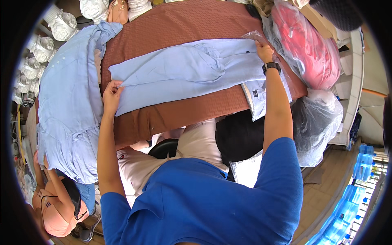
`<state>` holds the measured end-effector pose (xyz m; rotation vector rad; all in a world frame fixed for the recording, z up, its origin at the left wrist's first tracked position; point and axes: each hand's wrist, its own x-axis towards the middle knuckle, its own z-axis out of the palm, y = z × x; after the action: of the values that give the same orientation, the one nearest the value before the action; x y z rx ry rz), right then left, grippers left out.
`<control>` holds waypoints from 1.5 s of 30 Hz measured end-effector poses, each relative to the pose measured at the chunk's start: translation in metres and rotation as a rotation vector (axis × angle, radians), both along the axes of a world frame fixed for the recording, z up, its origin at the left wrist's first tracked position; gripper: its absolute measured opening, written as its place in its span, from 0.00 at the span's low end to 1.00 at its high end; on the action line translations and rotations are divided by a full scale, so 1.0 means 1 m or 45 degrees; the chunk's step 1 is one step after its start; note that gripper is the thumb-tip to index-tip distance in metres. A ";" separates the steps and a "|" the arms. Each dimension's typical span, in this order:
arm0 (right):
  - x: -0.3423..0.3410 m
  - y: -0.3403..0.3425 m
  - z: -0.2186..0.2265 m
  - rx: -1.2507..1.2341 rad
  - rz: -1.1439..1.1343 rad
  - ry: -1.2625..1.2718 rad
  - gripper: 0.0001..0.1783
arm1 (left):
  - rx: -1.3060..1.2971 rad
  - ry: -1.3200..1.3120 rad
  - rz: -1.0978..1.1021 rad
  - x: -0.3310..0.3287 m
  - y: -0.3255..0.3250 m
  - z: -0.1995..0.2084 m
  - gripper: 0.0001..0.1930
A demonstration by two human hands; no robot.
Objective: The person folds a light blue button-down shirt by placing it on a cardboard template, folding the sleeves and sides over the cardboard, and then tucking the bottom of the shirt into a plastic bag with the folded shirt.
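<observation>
Now, left grip (111, 96) pinching blue garment (171, 71), right grip (264, 53) holding its other end, brown cloth (163, 24) beneath.

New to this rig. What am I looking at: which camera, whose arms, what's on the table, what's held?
No robot here: it's one fisheye picture from the left of two cameras on a person's head, looking down, so straight edges bend near the rim. The two bare arms are the wearer's own. On the brown tablecloth lies a light-blue garment, with more light-blue cloth heaped at left. The left hand pinches the garment's left end; the right hand is at its right end, its exact grip unclear. The co-worker at lower left is someone else.
</observation>
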<state>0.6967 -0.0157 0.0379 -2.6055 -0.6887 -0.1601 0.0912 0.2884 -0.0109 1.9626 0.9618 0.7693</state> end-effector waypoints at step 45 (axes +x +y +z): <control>-0.005 -0.009 -0.002 -0.059 0.018 -0.512 0.18 | -0.072 0.015 -0.018 -0.005 -0.004 0.006 0.09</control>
<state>0.6920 -0.0248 0.0358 -2.6357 -0.8524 -0.6840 0.0865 0.2840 -0.0044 1.9246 0.9655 0.7160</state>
